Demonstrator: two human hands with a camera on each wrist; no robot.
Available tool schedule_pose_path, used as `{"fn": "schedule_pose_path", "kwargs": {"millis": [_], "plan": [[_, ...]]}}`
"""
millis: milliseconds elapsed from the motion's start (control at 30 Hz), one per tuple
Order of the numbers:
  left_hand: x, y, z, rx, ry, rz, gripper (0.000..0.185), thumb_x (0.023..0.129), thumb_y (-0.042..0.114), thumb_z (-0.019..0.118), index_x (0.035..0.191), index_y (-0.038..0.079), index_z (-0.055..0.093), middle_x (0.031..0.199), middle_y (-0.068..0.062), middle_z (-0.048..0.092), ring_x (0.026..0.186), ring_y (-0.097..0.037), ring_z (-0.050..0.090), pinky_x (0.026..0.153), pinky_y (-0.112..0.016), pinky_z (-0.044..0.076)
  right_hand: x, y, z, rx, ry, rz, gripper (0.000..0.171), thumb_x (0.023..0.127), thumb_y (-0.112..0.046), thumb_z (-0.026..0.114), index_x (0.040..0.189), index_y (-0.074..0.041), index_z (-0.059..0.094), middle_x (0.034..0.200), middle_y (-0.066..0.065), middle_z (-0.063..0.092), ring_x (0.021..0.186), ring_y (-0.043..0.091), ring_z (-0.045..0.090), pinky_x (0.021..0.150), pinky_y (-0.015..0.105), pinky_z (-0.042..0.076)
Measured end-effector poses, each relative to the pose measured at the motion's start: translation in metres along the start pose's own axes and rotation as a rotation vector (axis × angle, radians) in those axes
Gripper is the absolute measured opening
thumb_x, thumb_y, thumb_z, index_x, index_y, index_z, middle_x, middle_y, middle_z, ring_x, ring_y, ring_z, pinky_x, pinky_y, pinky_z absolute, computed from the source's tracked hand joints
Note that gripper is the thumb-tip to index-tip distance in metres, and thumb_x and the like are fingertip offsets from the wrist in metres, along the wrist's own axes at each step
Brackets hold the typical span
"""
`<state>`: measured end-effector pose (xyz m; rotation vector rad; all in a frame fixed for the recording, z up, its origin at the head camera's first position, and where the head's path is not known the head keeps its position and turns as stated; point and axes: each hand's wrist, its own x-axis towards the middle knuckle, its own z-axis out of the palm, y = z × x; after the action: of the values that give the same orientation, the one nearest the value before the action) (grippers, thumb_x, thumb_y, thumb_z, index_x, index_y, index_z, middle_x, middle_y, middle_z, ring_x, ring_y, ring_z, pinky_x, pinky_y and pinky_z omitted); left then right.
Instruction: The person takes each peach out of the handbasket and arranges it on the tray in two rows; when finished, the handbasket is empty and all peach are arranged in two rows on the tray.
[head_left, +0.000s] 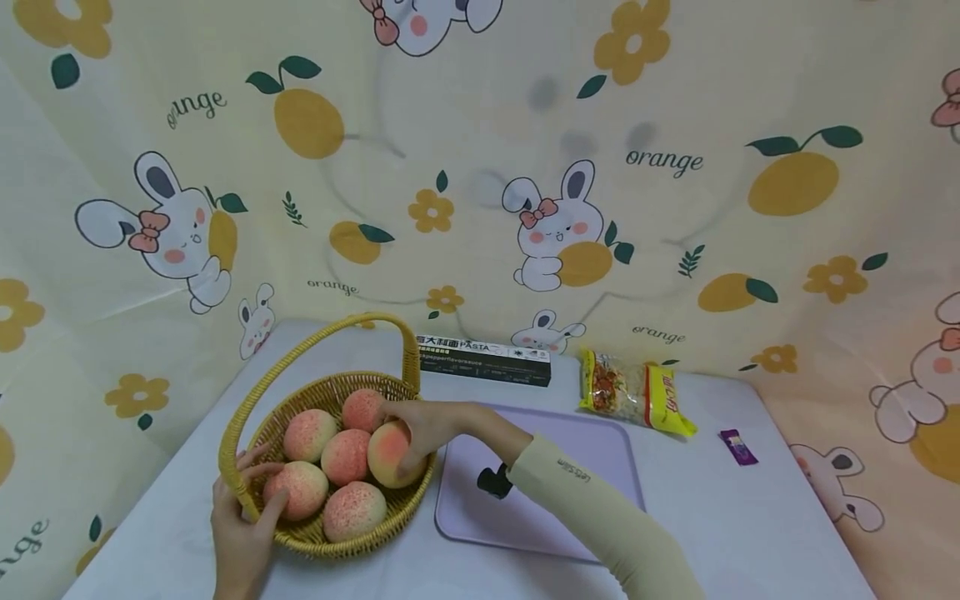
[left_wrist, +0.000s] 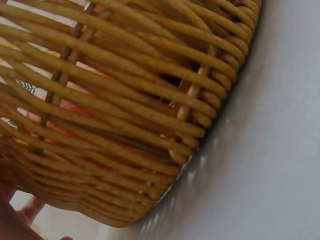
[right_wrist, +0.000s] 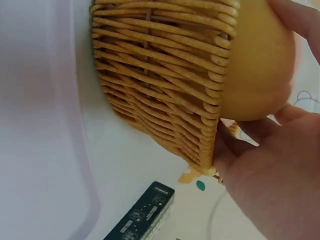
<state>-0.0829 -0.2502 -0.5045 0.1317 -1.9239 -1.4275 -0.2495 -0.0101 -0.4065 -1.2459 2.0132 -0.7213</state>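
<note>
A yellow wicker basket (head_left: 247,417) with a tall handle stands on the table and holds several pink-and-cream peaches. My right hand (head_left: 420,429) reaches over the basket's right rim and grips one peach (head_left: 390,454); in the right wrist view that peach (right_wrist: 260,65) bulges above the woven wall (right_wrist: 160,75) with my fingers (right_wrist: 295,22) curled round it. My left hand (head_left: 247,521) holds the basket's near left rim, fingers curled over the edge by another peach (head_left: 300,487). The left wrist view shows only the basket's weave (left_wrist: 125,115) up close.
A lilac tray (head_left: 600,454) lies just right of the basket. Behind it lie a black pasta box (head_left: 483,360) and a yellow noodle packet (head_left: 637,392). A small purple sachet (head_left: 738,447) lies at the right. A printed cloth hangs all around.
</note>
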Motion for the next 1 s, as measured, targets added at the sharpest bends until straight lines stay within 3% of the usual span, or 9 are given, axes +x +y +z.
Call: {"fn": "schedule_pose_path", "kwargs": {"millis": [133, 300, 667, 1000], "plan": [[0.000, -0.001, -0.001, 0.006, -0.002, -0.008, 0.033, 0.074, -0.019, 0.070, 0.104, -0.007, 0.067, 0.132, -0.019, 0.058, 0.133, -0.020, 0.037, 0.114, -0.026, 0.019, -0.006, 0.005, -0.002, 0.061, 0.073, -0.058, 0.060, 0.076, -0.021, 0.083, 0.128, -0.015, 0.052, 0.118, -0.006, 0.056, 0.105, 0.005, 0.056, 0.092, 0.023, 0.048], [0.001, -0.004, -0.002, 0.004, -0.003, 0.019, 0.032, 0.073, -0.019, 0.071, 0.103, -0.007, 0.068, 0.131, -0.020, 0.058, 0.131, -0.018, 0.037, 0.114, -0.026, 0.020, -0.015, 0.009, -0.003, 0.118, 0.177, -0.082, 0.067, 0.078, -0.021, 0.082, 0.137, -0.010, 0.052, 0.123, -0.004, 0.057, 0.107, 0.008, 0.057, 0.092, 0.026, 0.050], [0.000, -0.006, -0.001, -0.005, -0.002, 0.006, 0.032, 0.073, -0.019, 0.071, 0.103, -0.008, 0.067, 0.131, -0.019, 0.058, 0.132, -0.018, 0.037, 0.114, -0.026, 0.020, -0.036, 0.020, -0.003, 0.202, 0.375, -0.084, 0.070, 0.077, -0.026, 0.082, 0.140, -0.013, 0.055, 0.131, -0.007, 0.057, 0.114, 0.010, 0.053, 0.094, 0.035, 0.047], [0.000, -0.008, -0.001, 0.016, -0.006, -0.023, 0.031, 0.075, -0.016, 0.072, 0.104, -0.006, 0.068, 0.133, -0.017, 0.058, 0.133, -0.018, 0.036, 0.112, -0.025, 0.021, -0.066, 0.042, -0.010, 0.346, 0.520, -0.097, 0.069, 0.077, -0.017, 0.080, 0.141, -0.011, 0.054, 0.136, 0.002, 0.057, 0.116, 0.020, 0.054, 0.095, 0.047, 0.048]]}}
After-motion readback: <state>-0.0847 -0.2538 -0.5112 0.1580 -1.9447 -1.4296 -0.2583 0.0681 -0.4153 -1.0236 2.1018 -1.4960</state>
